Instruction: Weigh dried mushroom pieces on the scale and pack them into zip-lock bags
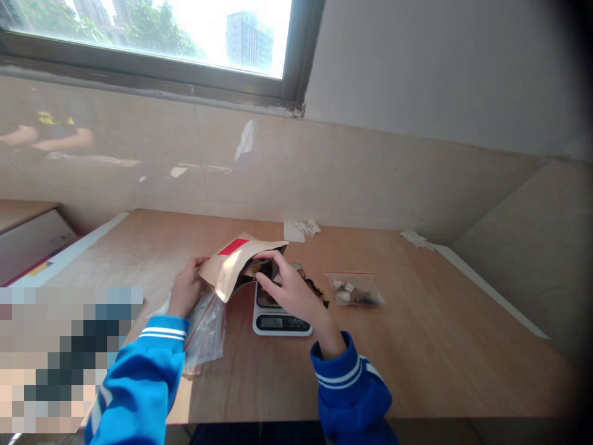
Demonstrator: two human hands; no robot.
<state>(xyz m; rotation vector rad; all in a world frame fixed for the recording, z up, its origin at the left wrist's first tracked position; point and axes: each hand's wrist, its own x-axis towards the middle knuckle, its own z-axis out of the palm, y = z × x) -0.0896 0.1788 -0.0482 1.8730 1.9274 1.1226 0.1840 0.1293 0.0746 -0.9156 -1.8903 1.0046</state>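
Observation:
A brown kraft paper bag (213,272) with a red label (233,247) lies tilted, its mouth facing right over the scale. My left hand (186,287) is closed on the bag's left end. At the mouth, my right hand (290,287) has its thumb and index finger spread apart; its other fingers are partly hidden. Dark brown dried pieces show inside the bag. Beneath the right hand stands a white kitchen scale (282,332) with a lit display, too small to read surely. More dark dried pieces (311,282) lie on its platform, partly covered by the hand.
Clear zip bags (206,327) lie under my left forearm. Right of the scale is a zip bag (356,290) with dark pieces inside. Crumpled tissue (308,228) and another scrap (417,240) lie along the wall side of the wooden table (440,346).

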